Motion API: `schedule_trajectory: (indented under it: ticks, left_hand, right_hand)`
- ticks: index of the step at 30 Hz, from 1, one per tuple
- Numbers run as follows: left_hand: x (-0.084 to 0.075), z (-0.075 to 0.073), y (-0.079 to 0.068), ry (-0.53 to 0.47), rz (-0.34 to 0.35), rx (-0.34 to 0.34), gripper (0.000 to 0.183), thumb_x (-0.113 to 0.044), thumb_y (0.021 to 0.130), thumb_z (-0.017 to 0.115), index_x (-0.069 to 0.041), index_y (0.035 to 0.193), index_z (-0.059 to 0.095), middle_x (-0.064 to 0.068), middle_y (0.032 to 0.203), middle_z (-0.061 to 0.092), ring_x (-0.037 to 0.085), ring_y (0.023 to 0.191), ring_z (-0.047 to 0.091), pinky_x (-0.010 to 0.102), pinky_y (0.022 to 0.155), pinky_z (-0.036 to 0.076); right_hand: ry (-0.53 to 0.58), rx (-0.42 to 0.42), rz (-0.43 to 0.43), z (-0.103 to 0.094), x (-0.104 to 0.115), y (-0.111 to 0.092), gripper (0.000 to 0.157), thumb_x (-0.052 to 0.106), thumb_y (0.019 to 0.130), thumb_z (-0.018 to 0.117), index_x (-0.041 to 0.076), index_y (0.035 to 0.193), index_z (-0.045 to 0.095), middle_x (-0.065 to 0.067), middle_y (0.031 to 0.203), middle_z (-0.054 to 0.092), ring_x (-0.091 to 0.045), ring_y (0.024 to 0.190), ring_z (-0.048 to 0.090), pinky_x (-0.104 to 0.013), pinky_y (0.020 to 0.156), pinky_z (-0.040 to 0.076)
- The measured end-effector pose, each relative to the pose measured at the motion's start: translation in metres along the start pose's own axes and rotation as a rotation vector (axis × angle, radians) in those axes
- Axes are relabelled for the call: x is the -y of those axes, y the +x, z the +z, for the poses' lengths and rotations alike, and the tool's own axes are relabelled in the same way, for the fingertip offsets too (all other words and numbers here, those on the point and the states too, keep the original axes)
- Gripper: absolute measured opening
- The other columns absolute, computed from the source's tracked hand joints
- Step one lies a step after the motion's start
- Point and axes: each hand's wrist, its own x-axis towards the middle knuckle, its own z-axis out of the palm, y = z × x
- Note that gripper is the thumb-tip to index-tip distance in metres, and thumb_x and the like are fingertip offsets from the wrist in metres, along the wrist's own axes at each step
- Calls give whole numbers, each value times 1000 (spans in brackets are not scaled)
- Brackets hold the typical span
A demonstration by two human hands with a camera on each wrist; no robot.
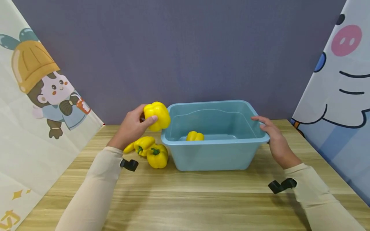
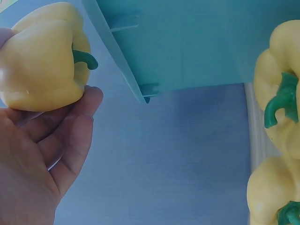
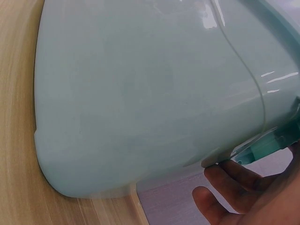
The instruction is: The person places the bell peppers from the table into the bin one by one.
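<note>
Raised beside the left end of a blue plastic tub (image 1: 214, 157), my left hand (image 1: 128, 126) grips a yellow bell pepper (image 1: 158, 116), thumb on its near side. Its green stem (image 2: 85, 59) shows in the left wrist view. Another yellow bell pepper (image 1: 195, 136) lies inside the tub, its lower part hidden by the front wall. My right hand (image 1: 276, 141) holds the tub's right rim; in the right wrist view its fingers (image 3: 234, 187) bend beneath the rim, against the outer wall. Left of the tub rest two yellow bell peppers (image 1: 157, 156) and a partly hidden yellow piece (image 1: 129, 148).
The tub stands on a wood-grain table (image 1: 185, 199). Behind it rises a grey-blue panel (image 1: 185, 54). Cartoon-printed sheets bound the left (image 1: 26, 134) and right (image 1: 344, 106) sides. A small black wrist device (image 1: 129, 165) sits on the left sleeve, with a similar one (image 1: 282, 185) on the right.
</note>
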Motion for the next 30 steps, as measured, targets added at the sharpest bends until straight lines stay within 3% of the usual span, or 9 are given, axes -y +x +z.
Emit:
schedule_trajectory:
  ticks: [8,17,24,30]
  left_hand:
    - [-7,0,3,3,-1,37,55,-60,84,54,-19,122,51,-2,100,59,21,83,55,37,71,47]
    - [-21,-2,7,-76,-9,120,55,-61,85,51,-18,119,50,2,100,57,22,83,54,38,72,48]
    - [-40,1,10,-88,24,178,50,-59,86,51,-21,118,52,0,99,59,21,84,55,38,74,48]
    - [-67,2,9,-111,46,226,38,-46,91,52,-16,115,53,3,97,59,20,84,55,36,75,48]
  right_hand:
    - [11,4,12,1,0,2,46,38,102,18,19,141,33,-5,145,25,-26,116,36,-46,85,34]
    - [15,10,15,1,0,3,46,39,102,18,20,141,32,-4,145,24,-26,117,36,-46,86,34]
    - [14,3,12,0,-1,3,46,39,102,18,20,141,32,-4,145,24,-26,115,36,-46,85,33]
    - [8,3,17,-1,-1,2,46,39,102,18,20,141,32,-6,144,26,-26,114,37,-45,85,34]
